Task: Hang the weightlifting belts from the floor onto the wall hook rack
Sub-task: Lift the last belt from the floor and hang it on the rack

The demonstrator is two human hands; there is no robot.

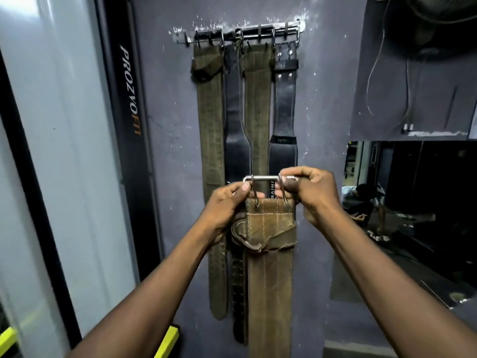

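I hold an olive canvas weightlifting belt (pixel 269 267) upright in front of the wall, its steel buckle (pixel 268 179) at the top. My left hand (pixel 227 205) grips the buckle's left side and the belt's top edge. My right hand (pixel 312 195) grips the buckle's right end. The belt hangs down out of view at the bottom. High on the wall is the metal hook rack (pixel 247 34). Several belts hang from it: two olive canvas belts (pixel 210 140) (pixel 256 112) and two black leather belts (pixel 236 140) (pixel 284 104).
A black machine upright (pixel 129 104) lettered PROZVOFIT stands left of the rack beside a pale panel (pixel 64 151). A wall fan (pixel 438 24) with hanging cords is at the upper right. Below it a mirror (pixel 413 202) reflects the gym and a person.
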